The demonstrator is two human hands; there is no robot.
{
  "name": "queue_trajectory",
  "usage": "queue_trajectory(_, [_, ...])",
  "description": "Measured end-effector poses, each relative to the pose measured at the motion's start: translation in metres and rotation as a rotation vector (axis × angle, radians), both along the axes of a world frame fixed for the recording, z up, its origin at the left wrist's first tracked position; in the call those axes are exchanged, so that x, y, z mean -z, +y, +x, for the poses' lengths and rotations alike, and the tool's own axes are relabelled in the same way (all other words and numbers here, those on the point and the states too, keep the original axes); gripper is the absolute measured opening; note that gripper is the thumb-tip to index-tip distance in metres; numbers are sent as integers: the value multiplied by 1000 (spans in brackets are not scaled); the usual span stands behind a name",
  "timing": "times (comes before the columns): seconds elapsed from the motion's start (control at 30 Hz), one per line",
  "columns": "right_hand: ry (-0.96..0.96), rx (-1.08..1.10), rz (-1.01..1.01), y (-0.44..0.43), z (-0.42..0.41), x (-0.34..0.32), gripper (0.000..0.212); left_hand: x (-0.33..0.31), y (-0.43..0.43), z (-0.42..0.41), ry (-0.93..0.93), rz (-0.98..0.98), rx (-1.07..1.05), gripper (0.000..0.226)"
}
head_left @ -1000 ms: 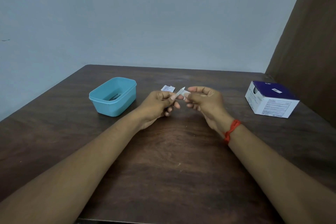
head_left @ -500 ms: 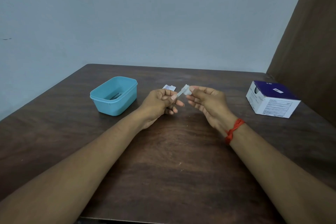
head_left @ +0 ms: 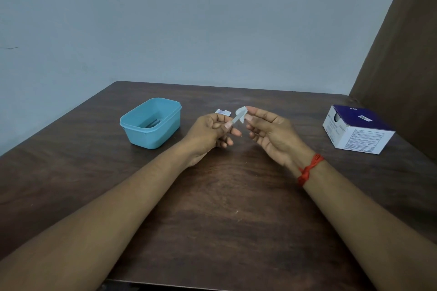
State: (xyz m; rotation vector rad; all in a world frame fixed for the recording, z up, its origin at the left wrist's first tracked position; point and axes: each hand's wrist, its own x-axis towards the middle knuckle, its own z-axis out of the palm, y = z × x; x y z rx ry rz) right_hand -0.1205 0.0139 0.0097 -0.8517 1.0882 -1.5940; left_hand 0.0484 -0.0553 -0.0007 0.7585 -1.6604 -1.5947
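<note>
Flaring white wrapper: thin strip, crumpled flap.

Table: dark brown wood-grain top, rectangular, far-left corner rounded; fills the lower half of the view, its near edge showing at the bottom
Wall: plain pale blue-grey, matt; stands behind the table's far edge and along its left side
Mark: small, dark, on the wall above the table's left side
Panel: flat brown surface rising at the table's far-right corner
Light: soft, even; faint sheen on the table top
</note>
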Motion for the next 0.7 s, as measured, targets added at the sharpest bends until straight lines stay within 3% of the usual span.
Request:
queue_trajectory(0.17, [-17,30,1,0,4,1,23,0,2,1,-17,-45,44,11])
queue_trajectory(0.47, [40,131,25,-5,1,3,7,0,4,-2,-84,-61,12,22])
queue_trajectory(0.7, [85,218,30,-8,-4,5,14,0,4,0,-75,-58,-29,18])
